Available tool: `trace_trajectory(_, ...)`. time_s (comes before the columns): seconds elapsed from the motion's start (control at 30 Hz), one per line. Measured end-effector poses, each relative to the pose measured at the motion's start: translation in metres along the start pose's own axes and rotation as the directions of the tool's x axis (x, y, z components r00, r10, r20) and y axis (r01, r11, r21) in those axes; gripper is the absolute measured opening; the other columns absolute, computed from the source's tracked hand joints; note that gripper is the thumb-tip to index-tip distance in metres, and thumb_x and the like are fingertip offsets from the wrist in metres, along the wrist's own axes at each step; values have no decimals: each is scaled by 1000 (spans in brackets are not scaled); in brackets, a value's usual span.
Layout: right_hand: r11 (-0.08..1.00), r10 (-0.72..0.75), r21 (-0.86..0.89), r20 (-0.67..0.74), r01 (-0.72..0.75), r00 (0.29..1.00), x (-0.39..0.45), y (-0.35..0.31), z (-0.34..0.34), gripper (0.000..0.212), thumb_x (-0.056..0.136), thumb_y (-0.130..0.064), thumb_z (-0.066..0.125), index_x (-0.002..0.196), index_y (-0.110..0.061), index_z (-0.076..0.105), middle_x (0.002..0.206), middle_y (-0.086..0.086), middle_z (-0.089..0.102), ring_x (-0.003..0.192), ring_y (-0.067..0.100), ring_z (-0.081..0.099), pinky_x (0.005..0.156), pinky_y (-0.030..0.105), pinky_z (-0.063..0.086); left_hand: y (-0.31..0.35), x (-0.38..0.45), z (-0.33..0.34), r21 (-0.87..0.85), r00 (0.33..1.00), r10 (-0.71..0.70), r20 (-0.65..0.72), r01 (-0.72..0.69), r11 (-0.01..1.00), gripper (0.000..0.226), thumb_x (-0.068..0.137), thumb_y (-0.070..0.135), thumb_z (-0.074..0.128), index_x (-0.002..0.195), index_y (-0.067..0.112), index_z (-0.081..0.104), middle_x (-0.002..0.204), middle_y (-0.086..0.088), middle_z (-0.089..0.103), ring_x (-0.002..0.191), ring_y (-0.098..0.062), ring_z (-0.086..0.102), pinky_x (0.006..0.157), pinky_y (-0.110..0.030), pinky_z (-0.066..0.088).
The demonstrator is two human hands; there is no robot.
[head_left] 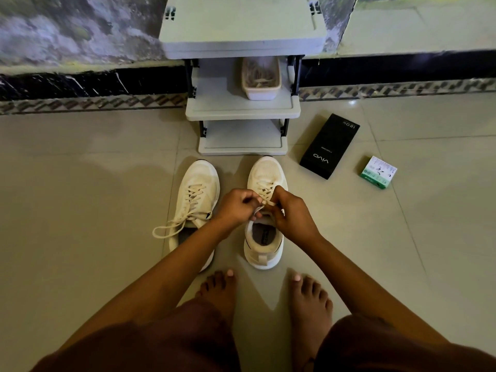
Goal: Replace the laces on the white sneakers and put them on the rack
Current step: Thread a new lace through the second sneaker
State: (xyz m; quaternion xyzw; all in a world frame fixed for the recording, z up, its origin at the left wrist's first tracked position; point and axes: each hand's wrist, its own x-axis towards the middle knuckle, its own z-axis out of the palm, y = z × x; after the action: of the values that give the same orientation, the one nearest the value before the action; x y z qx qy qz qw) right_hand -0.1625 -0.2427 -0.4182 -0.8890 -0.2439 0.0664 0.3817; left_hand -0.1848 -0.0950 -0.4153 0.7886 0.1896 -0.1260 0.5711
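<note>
Both of my hands are pinching lace over the tongue of the right sneaker (264,210): my left hand (237,206) has its fingers curled round one lace end, and my right hand (291,214) grips the other strand just beside it. I judge they sit this close together because I am working the top of the lacing, near the collar, where the ends need drawing snug; whether I am tightening or tying I cannot tell, since the fingers hide the crossing.

Beside it, the left sneaker (194,202) is laced all the way up, its loose lace ends (167,228) trailing in a loop over the floor tiles (88,183). Both shoes point toe-first at the grey rack (243,108), just ahead of them, which should make the final lift short.

I count two sneakers, both on the floor and neither on the rack. The rack shows three shelves, with one pale tub (261,77) on the middle one holding what look like spare or old laces. To the right lie two boxes, well apart from the shoes: a black phone box (329,146) and a small green-and-white box (379,172). My two bare feet (310,296) rest behind the shoes.
</note>
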Motion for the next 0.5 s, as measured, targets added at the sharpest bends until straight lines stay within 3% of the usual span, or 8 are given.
trace_trajectory(0.17, 992, 102, 68, -7, -101, 995, 1, 0, 3, 7, 88, -2, 57, 92, 1, 52, 86, 17, 64, 77, 32, 59, 67, 42, 49, 5, -6, -7, 81, 984, 48, 172, -63, 995, 16, 88, 2, 55, 79, 14, 62, 76, 2, 58, 75, -12, 56, 72, -24, 47)
trace_trajectory(0.23, 989, 119, 88, -6, -118, 993, 2, -2, 3, 9, 88, -4, 58, 94, 0, 52, 91, 15, 65, 80, 30, 61, 68, 39, 50, 7, -8, -7, 143, 968, 80, 238, -116, 983, 19, 84, 2, 61, 72, 16, 60, 72, 3, 54, 73, -11, 53, 69, -23, 44)
trace_trajectory(0.3, 985, 140, 102, 1, -139, 990, 3, -3, 3, 10, 88, -7, 59, 95, -2, 52, 92, 13, 65, 81, 27, 61, 65, 33, 48, 9, -9, -4, 223, 967, 101, 234, -154, 963, 17, 79, 6, 69, 69, 17, 60, 70, 7, 52, 67, -6, 50, 60, -14, 42)
trace_trajectory(0.37, 980, 166, 105, 16, -166, 986, 4, -3, 2, 12, 89, -9, 59, 95, -3, 51, 89, 13, 65, 80, 26, 61, 62, 29, 44, 9, -8, -1, 283, 973, 115, 200, -170, 944, 10, 77, 11, 74, 80, 7, 66, 74, 5, 52, 67, -4, 49, 55, -5, 38)
trace_trajectory(0.5, 963, 236, 129, 15, -236, 972, 7, -5, 0, 15, 87, -10, 61, 95, 0, 53, 90, 17, 64, 81, 29, 60, 69, 41, 50, 4, -8, 4, 247, 990, 102, 101, -124, 961, 17, 75, 13, 76, 83, 10, 62, 85, -6, 60, 79, -17, 54, 61, -16, 40)
